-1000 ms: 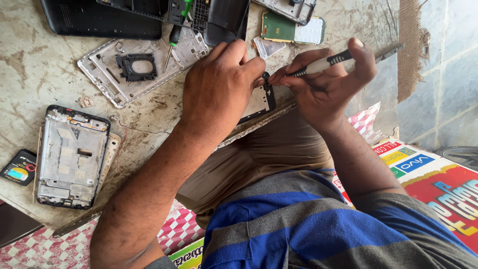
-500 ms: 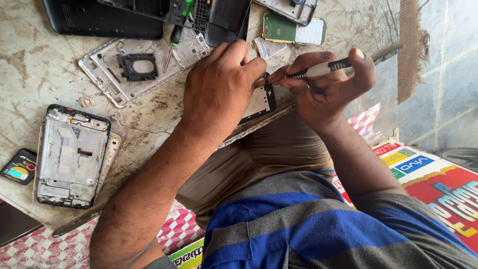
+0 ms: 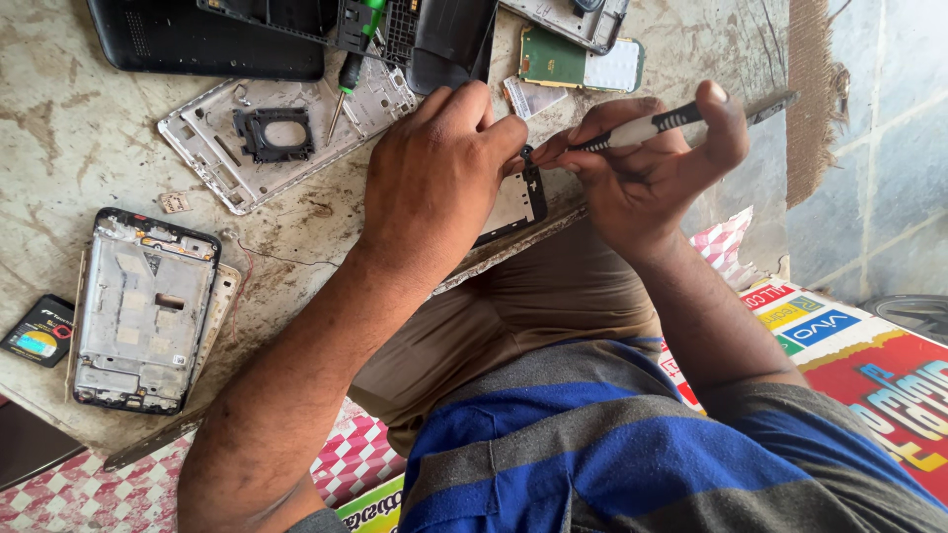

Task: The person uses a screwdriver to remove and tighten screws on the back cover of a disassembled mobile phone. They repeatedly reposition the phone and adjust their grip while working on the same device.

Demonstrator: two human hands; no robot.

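Two hands work at the table (image 3: 59,128) edge. The left hand (image 3: 434,168) clamps down on a phone (image 3: 513,202), which pokes out beneath its fingers. Just right of the phone, the right hand (image 3: 642,168) pinches a screwdriver (image 3: 642,128), tip at the phone's corner.

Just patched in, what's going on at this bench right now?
A person is working on an opened phone at the edge of a worn table. The left hand presses down on the phone, covering most of it. The right hand grips a slim screwdriver, its tip at the phone's top corner. Nearby lie a stripped phone frame, a white back cover, a green-handled screwdriver and a small circuit board.
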